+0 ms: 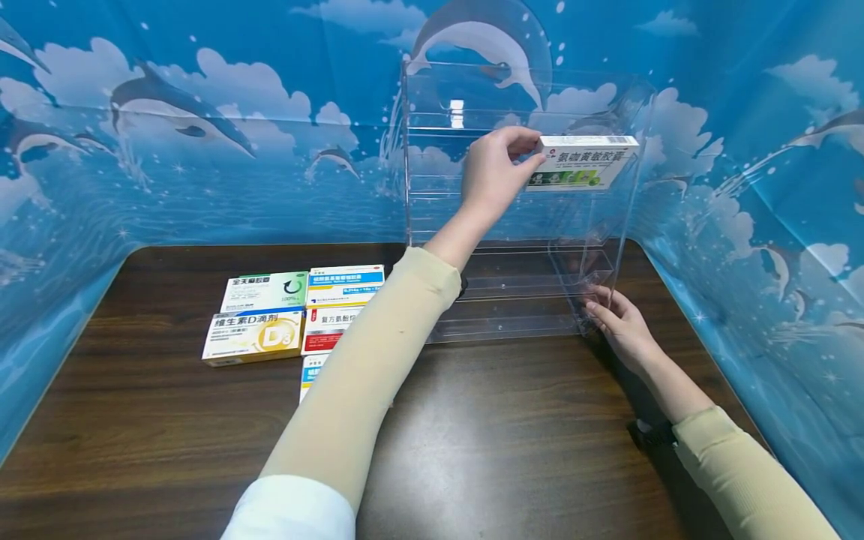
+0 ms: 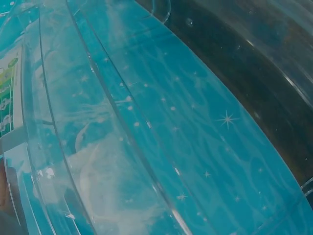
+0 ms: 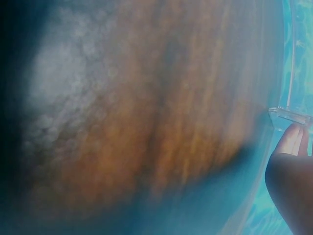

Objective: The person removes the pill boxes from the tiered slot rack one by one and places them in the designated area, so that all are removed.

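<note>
My left hand [image 1: 496, 169] pinches the left end of a white and green medicine box [image 1: 583, 163] between thumb and fingers. It holds the box, printed front forward, at the upper right of a clear stepped display rack [image 1: 502, 330]. Whether the box rests on a tier cannot be told. In the left wrist view, part of the box [image 2: 11, 93] shows at the left edge, beside the rack's clear tiers. Low on the rack's right side, my right hand [image 1: 624, 330] grips the clear edge; the right wrist view shows the fingers [image 3: 291, 139] at that edge.
Several medicine boxes lie left of the rack, among them a green-white box [image 1: 263, 292], a yellow vitamin D box [image 1: 253, 336] and a blue-white box [image 1: 346, 285]. My left forearm partly covers others. A dolphin-print curtain [image 1: 270, 187] surrounds the dark wooden table [image 1: 135, 435].
</note>
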Action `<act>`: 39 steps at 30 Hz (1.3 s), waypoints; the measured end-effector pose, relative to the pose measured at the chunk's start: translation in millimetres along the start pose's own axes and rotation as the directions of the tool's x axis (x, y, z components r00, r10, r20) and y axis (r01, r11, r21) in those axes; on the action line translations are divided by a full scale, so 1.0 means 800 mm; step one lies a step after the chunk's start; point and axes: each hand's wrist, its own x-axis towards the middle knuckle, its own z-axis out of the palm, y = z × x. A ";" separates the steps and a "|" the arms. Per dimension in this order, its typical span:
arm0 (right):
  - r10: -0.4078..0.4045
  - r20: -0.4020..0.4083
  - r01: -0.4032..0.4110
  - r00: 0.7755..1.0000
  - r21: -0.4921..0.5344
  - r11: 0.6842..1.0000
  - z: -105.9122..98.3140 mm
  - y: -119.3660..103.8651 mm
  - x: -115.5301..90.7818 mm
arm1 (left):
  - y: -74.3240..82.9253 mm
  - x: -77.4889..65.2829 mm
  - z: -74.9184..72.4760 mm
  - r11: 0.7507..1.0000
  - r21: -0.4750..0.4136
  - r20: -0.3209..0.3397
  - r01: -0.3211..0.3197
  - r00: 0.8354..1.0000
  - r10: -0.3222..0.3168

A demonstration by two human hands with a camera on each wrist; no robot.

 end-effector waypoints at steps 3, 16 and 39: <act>-0.001 0.000 0.001 1.000 0.011 1.000 0.000 0.001 0.000 | -0.001 -0.001 -0.001 0.999 -0.040 -0.010 -0.001 1.000 0.000; 0.014 0.004 -0.014 1.000 -0.004 1.000 0.004 0.000 0.003 | -0.010 -0.006 -0.013 0.967 -0.252 -0.089 -0.044 0.996 0.022; -0.001 -0.002 0.001 1.000 -0.018 1.000 0.001 0.000 0.000 | 0.021 -0.018 -0.078 0.847 -0.531 -0.146 0.017 0.983 -0.111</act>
